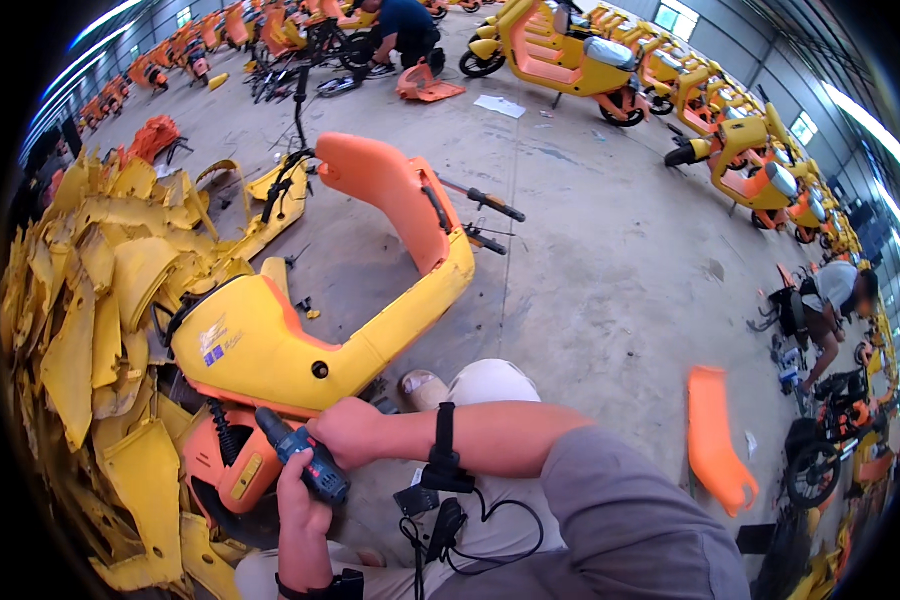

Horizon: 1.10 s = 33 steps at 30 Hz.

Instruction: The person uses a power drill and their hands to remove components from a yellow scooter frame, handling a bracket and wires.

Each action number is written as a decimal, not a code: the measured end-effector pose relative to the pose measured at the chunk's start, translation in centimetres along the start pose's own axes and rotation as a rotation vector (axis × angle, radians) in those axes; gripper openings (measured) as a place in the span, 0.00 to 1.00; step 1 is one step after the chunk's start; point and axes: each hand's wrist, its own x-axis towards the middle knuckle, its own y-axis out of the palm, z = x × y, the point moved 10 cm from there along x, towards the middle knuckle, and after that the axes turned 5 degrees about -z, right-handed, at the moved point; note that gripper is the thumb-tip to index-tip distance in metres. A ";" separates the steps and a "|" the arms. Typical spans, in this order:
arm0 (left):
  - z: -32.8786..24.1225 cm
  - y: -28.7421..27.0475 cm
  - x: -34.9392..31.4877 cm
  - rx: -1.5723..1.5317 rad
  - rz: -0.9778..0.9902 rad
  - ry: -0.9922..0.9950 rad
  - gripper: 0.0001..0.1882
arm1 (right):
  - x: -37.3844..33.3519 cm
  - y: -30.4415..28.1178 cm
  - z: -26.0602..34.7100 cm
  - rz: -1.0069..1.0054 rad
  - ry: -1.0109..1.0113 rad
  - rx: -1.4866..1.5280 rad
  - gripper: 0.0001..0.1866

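Drill [322,478], blue and black, sits between my two hands low in the view, its front end angled up and left, toward the underside of the yellow-and-orange scooter [270,340] that is tipped on its side. My left grip [308,500] is wrapped around the tool's body from below, thumb laid across it, with little opening left. My right grip [345,432] is curled into a fist against the right side of the tool and closed on it, though my fingers hide the part inside. I cannot tell whether the tip touches anything. Near that tip are a black coil spring [222,432] and an orange shell [255,475]. To my left, a heap of yellow panels [140,270] is piled close against the scooter. A loose orange panel [712,425] lies on the floor [600,300] to my right, well apart from both hands. A black cable [448,528] loops over my lap. One person [832,295] bends down at the far right; another [405,30] crouches at the back, near rows of scooters.
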 end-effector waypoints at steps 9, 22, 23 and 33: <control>-1.0 -3.7 0.5 0.001 -0.058 0.055 0.19 | 2.2 1.8 2.2 0.045 -0.036 -0.004 0.14; -10.3 -5.2 -7.0 0.138 0.057 0.304 0.17 | 4.7 -2.1 8.2 -0.056 -0.022 0.401 0.15; -11.3 -5.7 -7.9 0.102 0.011 0.295 0.13 | 4.5 -2.7 8.0 -0.074 0.036 0.739 0.16; -13.3 -11.0 -7.3 0.078 -0.184 0.396 0.08 | 4.2 -0.4 10.7 0.345 -0.063 1.513 0.25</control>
